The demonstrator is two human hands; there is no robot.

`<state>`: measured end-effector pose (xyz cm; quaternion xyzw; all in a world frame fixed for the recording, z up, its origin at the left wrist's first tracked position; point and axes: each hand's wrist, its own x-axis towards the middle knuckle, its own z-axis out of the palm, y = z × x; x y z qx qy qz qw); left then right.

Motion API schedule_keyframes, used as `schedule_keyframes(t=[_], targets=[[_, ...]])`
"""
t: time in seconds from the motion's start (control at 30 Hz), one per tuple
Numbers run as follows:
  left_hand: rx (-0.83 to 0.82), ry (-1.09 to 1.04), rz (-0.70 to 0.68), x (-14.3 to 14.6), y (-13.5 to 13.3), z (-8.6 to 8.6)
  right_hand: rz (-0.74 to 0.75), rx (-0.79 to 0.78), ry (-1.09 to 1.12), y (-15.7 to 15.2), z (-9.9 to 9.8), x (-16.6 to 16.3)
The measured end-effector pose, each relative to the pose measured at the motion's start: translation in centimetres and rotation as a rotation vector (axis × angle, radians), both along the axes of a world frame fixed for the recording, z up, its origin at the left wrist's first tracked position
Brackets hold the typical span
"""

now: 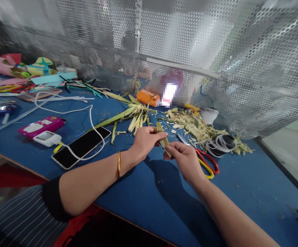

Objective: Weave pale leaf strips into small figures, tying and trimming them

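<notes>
WHILE THE LEFT HAND [144,142] AND RIGHT HAND [186,159] PINCH A LEAF STRIP [165,141], SCISSORS [197,151] LIE ALONGSIDE

Thumb and fingers grip the strip, left at its upper part, right near its lower end, above the blue surface [128,202]. The red-and-yellow scissors rest just beside the right hand. Beyond: coiled white cord [219,145], shredded leaves [197,127], a leaf bundle [135,109], then a perforated screen [179,41]

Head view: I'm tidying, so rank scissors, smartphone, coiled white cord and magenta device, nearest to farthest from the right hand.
1. Scissors: beside the right hand.
2. Coiled white cord: right, beyond the scissors.
3. Smartphone: to the left.
4. Magenta device: farther left.
</notes>
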<state>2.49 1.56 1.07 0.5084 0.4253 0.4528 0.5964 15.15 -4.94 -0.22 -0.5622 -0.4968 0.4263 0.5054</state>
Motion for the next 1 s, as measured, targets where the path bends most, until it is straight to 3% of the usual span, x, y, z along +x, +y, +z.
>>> schedule_keyframes(t=[0.37,0.47,0.6,0.73,1.0], targets=[[-0.132,-0.113,-0.011,-0.4,0.2,0.3,0.004,0.010,-0.009,-0.4,0.7,-0.3],[-0.153,-0.139,-0.086,-0.4,0.2,0.2,-0.034,0.017,-0.008,-0.4,0.4,-0.2],[-0.059,-0.052,-0.175,-0.2,-0.2,-0.3,-0.079,0.039,0.002,-0.2,0.0,-0.2],[0.016,0.029,-0.073,0.0,-0.2,-0.4,-0.050,0.043,-0.034,-0.3,0.1,-0.3],[0.020,-0.104,0.072,-0.9,1.4,0.5,-0.039,0.048,-0.002,-0.7,1.0,-0.6]])
